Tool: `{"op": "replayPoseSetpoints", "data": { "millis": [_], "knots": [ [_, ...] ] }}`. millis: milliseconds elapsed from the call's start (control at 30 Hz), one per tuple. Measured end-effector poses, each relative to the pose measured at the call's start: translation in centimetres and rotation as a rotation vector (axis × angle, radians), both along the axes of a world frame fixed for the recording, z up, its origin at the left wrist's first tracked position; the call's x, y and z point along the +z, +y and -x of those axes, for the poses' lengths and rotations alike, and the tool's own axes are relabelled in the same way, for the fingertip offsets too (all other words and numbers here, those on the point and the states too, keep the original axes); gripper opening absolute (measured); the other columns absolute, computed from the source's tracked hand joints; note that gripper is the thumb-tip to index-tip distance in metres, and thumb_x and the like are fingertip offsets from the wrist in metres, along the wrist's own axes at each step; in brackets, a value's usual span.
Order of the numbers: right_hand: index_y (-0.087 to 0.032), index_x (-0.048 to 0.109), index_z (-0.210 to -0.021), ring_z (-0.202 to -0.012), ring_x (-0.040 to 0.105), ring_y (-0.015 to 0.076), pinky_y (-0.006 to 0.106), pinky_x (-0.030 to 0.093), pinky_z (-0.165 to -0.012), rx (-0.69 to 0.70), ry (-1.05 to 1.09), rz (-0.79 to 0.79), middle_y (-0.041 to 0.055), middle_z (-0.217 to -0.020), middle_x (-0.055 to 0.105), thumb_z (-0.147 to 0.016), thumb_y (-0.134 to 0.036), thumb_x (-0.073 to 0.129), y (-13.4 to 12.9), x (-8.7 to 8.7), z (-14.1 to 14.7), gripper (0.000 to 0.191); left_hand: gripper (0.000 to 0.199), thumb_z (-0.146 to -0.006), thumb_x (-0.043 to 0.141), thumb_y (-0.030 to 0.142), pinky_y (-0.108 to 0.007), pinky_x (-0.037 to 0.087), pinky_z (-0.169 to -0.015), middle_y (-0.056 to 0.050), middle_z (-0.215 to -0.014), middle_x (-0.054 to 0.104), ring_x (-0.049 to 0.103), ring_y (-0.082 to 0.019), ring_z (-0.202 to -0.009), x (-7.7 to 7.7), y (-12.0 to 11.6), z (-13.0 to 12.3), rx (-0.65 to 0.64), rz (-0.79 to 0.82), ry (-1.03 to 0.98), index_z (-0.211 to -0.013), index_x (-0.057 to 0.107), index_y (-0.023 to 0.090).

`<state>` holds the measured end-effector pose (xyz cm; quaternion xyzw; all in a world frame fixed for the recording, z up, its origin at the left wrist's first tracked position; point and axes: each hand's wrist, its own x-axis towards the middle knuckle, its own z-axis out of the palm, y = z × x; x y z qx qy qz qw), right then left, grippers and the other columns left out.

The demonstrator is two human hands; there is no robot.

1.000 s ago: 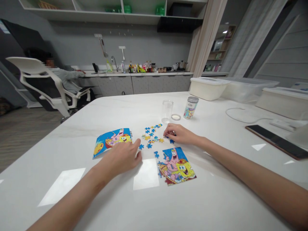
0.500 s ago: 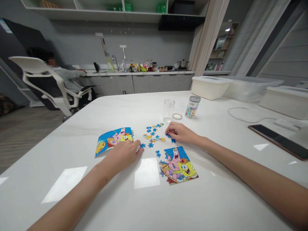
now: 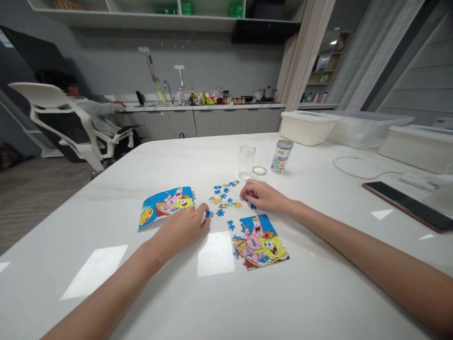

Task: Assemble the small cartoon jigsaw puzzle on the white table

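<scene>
My left hand [image 3: 187,225] rests low over the white table, with a blue puzzle piece [image 3: 210,214] between thumb and forefinger. My right hand [image 3: 264,195] is curled in a pinch at a blue piece mostly hidden under its fingertips; another blue piece [image 3: 253,206] lies below that hand. Between the hands lie several loose blue and yellow pieces [image 3: 217,201]. Nearer to me is a partly joined cartoon puzzle [image 3: 264,243], its left edge ragged, with a blue piece [image 3: 230,225] at its upper left. A curved picture sheet [image 3: 150,212] sits beside my left hand, which covers part of it.
Behind the loose pieces stand a clear jar [image 3: 247,160], a ring-shaped lid [image 3: 259,170] and a printed can [image 3: 281,157]. A phone [image 3: 406,206], a white cable [image 3: 368,178] and storage boxes [image 3: 307,128] are at the right. A person sits in a white chair [image 3: 35,101] far left.
My right hand has shifted slightly left, and less of the blue piece at its fingertips shows. My left hand stays at its piece. The whole view has drifted a little.
</scene>
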<state>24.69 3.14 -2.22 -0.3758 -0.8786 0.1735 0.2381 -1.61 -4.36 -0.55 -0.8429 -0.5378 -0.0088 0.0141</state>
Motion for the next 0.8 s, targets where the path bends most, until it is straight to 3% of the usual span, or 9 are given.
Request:
{"op": "replayPoseSetpoints", "data": {
  "millis": [267, 467, 633, 800],
  "knots": [
    [-0.016, 0.067, -0.090, -0.073, 0.054, 0.0133, 0.029, 0.045, -0.069, 0.113, -0.023, -0.024, 0.0055, -0.089, 0.058, -0.084, -0.008, 0.051, -0.8, 0.6, 0.5, 0.019, 0.027, -0.094, 0.036, 0.031, -0.029, 0.038, -0.054, -0.005, -0.067, 0.065, 0.063, -0.024, -0.065, -0.2, 0.2, 0.3, -0.021, -0.010, -0.082, -0.110, 0.052, 0.016],
    [-0.018, 0.065, -0.095, -0.078, 0.056, 0.0141, 0.030, 0.046, -0.074, 0.152, 0.048, 0.007, 0.0041, -0.088, 0.061, -0.087, -0.013, 0.053, -3.1, 1.9, 2.6, 0.015, 0.023, -0.092, 0.039, 0.035, -0.025, 0.033, -0.052, 0.003, -0.056, 0.057, 0.051, -0.015, -0.049, 1.0, 0.1, -0.2, 0.040, 0.187, -0.410, -0.095, 0.055, 0.019],
    [-0.020, 0.059, -0.100, -0.080, 0.060, 0.0137, 0.028, 0.048, -0.071, 0.174, 0.166, 0.205, 0.0030, -0.095, 0.068, -0.088, -0.021, 0.056, -5.8, 2.9, 4.6, 0.013, 0.023, -0.088, 0.046, 0.039, -0.021, 0.025, -0.045, 0.009, -0.044, 0.041, 0.036, -0.010, -0.041, 2.0, -0.9, -1.6, 0.035, 0.342, -0.647, -0.085, 0.057, 0.020],
    [-0.018, 0.060, -0.095, -0.071, 0.063, 0.0128, 0.027, 0.048, -0.065, 0.178, 0.287, 0.385, 0.0017, -0.081, 0.068, -0.086, -0.023, 0.058, -5.3, 2.5, 4.5, 0.011, 0.024, -0.091, 0.044, 0.037, -0.022, 0.029, -0.047, 0.010, -0.043, 0.040, 0.037, -0.011, -0.041, 1.3, -1.3, -1.8, -0.051, 0.209, -0.555, -0.098, 0.058, 0.019]
  ]
}}
